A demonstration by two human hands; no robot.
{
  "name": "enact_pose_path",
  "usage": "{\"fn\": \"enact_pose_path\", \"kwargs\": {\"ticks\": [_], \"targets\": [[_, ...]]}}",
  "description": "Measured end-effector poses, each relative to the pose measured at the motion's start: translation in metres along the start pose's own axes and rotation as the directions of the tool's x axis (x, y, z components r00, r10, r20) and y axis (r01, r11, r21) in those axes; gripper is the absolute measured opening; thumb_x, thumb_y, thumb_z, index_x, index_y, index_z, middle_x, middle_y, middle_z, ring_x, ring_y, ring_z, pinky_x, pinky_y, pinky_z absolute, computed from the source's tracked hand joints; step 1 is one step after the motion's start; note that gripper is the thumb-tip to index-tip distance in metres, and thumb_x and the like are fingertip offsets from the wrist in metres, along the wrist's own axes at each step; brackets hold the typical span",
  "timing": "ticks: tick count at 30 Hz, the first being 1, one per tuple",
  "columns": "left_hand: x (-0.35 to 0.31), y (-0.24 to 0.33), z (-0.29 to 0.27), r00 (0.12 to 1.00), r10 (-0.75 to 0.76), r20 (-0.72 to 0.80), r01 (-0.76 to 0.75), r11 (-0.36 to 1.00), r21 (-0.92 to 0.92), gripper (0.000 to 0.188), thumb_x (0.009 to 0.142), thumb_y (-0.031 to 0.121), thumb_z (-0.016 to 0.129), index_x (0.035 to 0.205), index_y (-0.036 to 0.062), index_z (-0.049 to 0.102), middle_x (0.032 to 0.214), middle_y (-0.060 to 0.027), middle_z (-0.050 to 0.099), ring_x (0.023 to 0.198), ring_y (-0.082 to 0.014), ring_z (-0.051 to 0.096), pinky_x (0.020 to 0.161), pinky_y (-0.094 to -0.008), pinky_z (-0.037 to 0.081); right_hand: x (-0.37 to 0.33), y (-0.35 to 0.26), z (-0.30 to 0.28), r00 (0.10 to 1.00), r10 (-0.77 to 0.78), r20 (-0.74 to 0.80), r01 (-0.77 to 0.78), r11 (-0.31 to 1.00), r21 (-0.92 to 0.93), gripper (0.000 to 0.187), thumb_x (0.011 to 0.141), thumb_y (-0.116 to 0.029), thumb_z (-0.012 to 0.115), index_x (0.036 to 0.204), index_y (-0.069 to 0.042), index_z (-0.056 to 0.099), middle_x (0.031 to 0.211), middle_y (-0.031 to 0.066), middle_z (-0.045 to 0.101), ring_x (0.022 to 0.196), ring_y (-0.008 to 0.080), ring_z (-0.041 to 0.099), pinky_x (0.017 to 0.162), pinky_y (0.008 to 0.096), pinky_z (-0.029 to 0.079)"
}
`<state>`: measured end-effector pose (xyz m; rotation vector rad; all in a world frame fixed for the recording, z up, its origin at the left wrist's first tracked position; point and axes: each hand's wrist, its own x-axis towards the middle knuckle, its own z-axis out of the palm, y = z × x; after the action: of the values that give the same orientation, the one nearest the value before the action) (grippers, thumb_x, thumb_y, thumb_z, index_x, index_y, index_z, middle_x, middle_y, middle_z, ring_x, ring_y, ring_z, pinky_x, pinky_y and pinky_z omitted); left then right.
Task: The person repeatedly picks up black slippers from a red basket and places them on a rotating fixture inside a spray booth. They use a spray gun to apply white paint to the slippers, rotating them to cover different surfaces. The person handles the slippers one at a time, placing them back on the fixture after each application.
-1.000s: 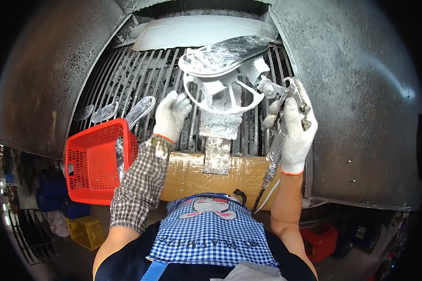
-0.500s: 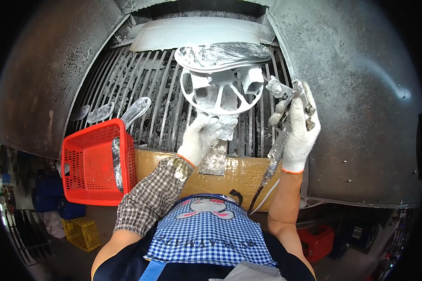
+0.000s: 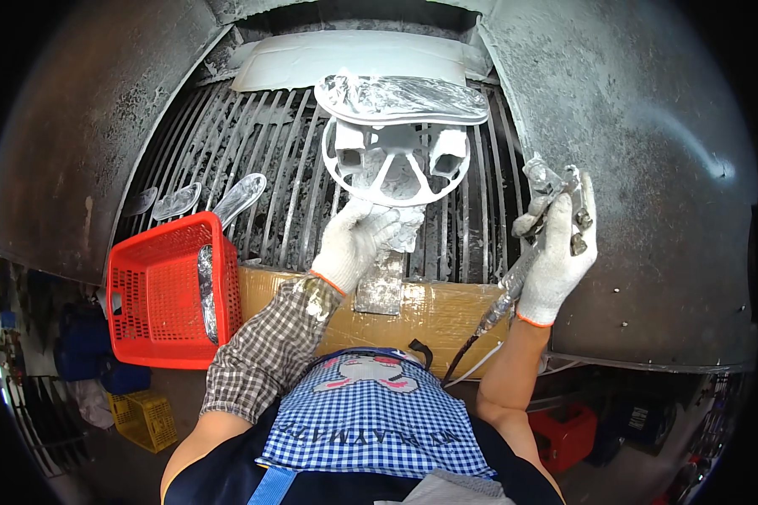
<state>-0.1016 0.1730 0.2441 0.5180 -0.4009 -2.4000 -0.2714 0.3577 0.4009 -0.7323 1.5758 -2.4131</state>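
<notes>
Head view: sole (image 3: 404, 99) crosswise atop wheel stand (image 3: 396, 168).
Your nearer left hand (image 3: 354, 244) touches its column (image 3: 409, 227), closure unclear; your right hand (image 3: 564, 252) clasps the spray gun (image 3: 543, 181), rightward.

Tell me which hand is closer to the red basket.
Left. The left hand is right of the red basket, by the white stand; the right hand is farther right, holding a tool.

Spray gun (image 3: 530, 222) right of white wheel (image 3: 400, 202)

centre bright | lower corners dim | glare on right-hand panel (image 3: 632, 202) | rim black, edges bent
</notes>
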Motion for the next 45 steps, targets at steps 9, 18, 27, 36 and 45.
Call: {"fn": "enact_pose_path", "kwargs": {"ticks": [9,18,27,36,45], "targets": [[0.007,0.005,-0.011,1.0,0.016,-0.003,-0.016,0.999,0.049,0.054,0.102,0.015,0.064,0.147,-0.01,0.05,0.141,-0.0274,0.064,0.125,-0.0425,0.068,0.111,-0.0594,0.057,-0.026,0.011,0.036,0.968,0.073,0.239,-0.082,0.996,0.029,0.059,0.111,-0.014,0.066,0.162,0.005,0.044,0.102,0.0082,0.071,0.079,0.0083,0.066,0.066,0.0242,0.058],[0.001,0.014,-0.003,0.998,0.055,-0.024,-0.054,0.997,0.046,0.049,0.104,0.018,0.065,0.144,-0.0097,0.056,0.137,-0.0268,0.067,0.123,-0.0414,0.069,0.111,-0.0578,0.057,-0.024,0.01,0.023,0.958,0.109,0.265,-0.124,0.992,0.039,0.058,0.109,-0.009,0.067,0.16,0.007,0.046,0.112,0.0112,0.073,0.087,0.0102,0.068,0.078,0.0275,0.059],[0.004,0.027,-0.009,0.996,0.077,-0.047,-0.072,0.993,0.094,0.047,0.105,0.018,0.064,0.144,-0.0082,0.058,0.141,-0.0257,0.067,0.124,-0.0401,0.07,0.108,-0.0539,0.058,-0.018,0.001,0.008,0.988,0.119,0.098,-0.123,0.992,0.037,0.057,0.111,-0.011,0.066,0.162,0.004,0.046,0.094,0.0054,0.069,0.073,0.0075,0.062,0.064,0.0241,0.054],[0.013,0.044,-0.019,0.994,0.106,-0.037,-0.103,0.992,0.068,0.046,0.102,0.02,0.066,0.139,-0.0075,0.06,0.138,-0.0303,0.066,0.122,-0.0436,0.069,0.107,-0.0559,0.058,-0.016,-0.007,-0.007,0.997,0.08,-0.014,-0.08,0.997,0.018,0.056,0.111,-0.008,0.064,0.162,0.005,0.045,0.1,0.0081,0.07,0.078,0.0071,0.062,0.064,0.0231,0.055],[0.014,0.061,-0.023,0.987,0.158,0.022,-0.158,0.987,0.013,0.025,0.099,0.014,0.067,0.117,-0.0021,0.063,0.142,-0.0366,0.062,0.13,-0.0489,0.065,0.106,-0.0569,0.059,-0.042,-0.025,-0.012,0.987,0.138,0.079,-0.144,0.986,0.08,0.056,0.111,-0.01,0.064,0.161,0.008,0.045,0.101,0.0079,0.07,0.079,0.008,0.062,0.067,0.0244,0.055]]}}
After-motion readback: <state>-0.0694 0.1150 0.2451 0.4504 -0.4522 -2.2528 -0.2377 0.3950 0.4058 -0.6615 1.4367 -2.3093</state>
